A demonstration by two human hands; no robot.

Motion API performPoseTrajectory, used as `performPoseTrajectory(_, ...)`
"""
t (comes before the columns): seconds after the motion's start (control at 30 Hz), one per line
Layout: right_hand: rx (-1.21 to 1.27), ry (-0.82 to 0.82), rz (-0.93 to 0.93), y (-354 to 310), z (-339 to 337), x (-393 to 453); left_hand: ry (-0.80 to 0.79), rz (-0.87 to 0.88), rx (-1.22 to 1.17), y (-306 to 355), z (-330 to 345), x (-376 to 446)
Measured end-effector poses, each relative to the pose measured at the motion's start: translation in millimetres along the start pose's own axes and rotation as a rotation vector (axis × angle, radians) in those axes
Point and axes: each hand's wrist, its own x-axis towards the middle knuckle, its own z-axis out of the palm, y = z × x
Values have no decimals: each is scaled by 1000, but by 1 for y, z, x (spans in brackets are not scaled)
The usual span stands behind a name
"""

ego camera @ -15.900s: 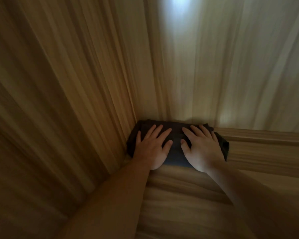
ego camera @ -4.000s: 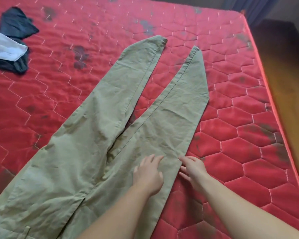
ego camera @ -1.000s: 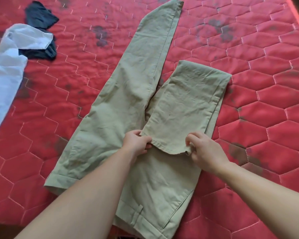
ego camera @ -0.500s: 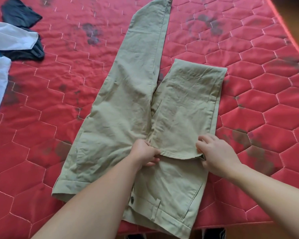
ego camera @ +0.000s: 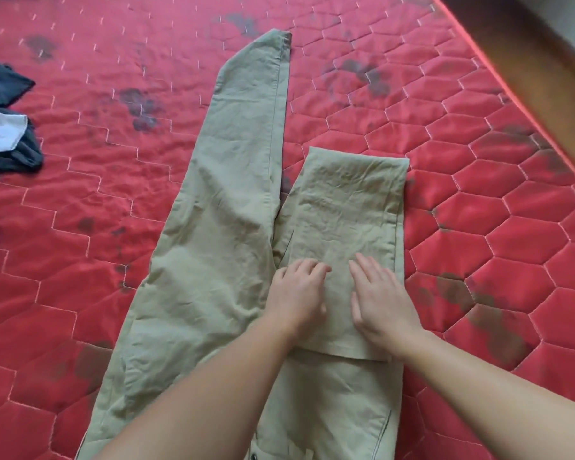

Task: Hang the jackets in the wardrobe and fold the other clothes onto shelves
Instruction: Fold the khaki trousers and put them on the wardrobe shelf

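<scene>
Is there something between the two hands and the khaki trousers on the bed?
No, nothing visible is between them. The left hand and the right hand both lie flat on the folded-back leg of the khaki trousers. The dark garment lies far off on the red mattress.
</scene>
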Motion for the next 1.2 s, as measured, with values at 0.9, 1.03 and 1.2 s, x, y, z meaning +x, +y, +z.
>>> performPoseTrajectory(0.9,149,128,-70,-21,-22,314,19,-76,143,-168,-61,276)
performPoseTrajectory(1.03,259,233,-47,-58,-29,366,7,-195,158,-215,-78,284)
performPoseTrajectory(1.2,764,302,245,-87,-54,432,-46,-224,108,-248,-90,306)
